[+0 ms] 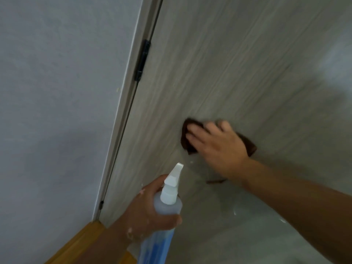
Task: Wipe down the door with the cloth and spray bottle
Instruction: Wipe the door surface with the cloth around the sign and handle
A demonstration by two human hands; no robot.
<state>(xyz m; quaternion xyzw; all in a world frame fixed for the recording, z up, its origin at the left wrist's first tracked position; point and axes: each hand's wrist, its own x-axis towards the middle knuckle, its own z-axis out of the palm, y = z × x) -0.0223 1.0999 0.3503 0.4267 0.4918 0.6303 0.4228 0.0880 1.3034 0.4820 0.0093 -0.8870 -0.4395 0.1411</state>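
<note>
Your right hand (219,147) lies flat on the brown cloth (191,150), fingers spread and fairly straight. That grip is a press, not a pinch: the palm pins the cloth against the door (228,63), about halfway across the panel and well below the dark hinge (142,60). Your left hand (146,212) has a closed grip, fingers curled round the neck of the spray bottle (167,204).

The bottle's long axis runs up from the bottom of the view, and its nozzle points at the door just below and to the left of the cloth. A few pale droplets (191,161) sit on the panel there, right beside the cloth's lower edge. More specks show lower down, under your right forearm.

So the wet patch lies down and to the left of the cloth, and your right hand is nearer to it. The likely next stroke goes that way. It runs towards the nozzle, so keep the bottle back from the cloth's path. The picture is blurred, so I cannot tell how much of the door is done.
</note>
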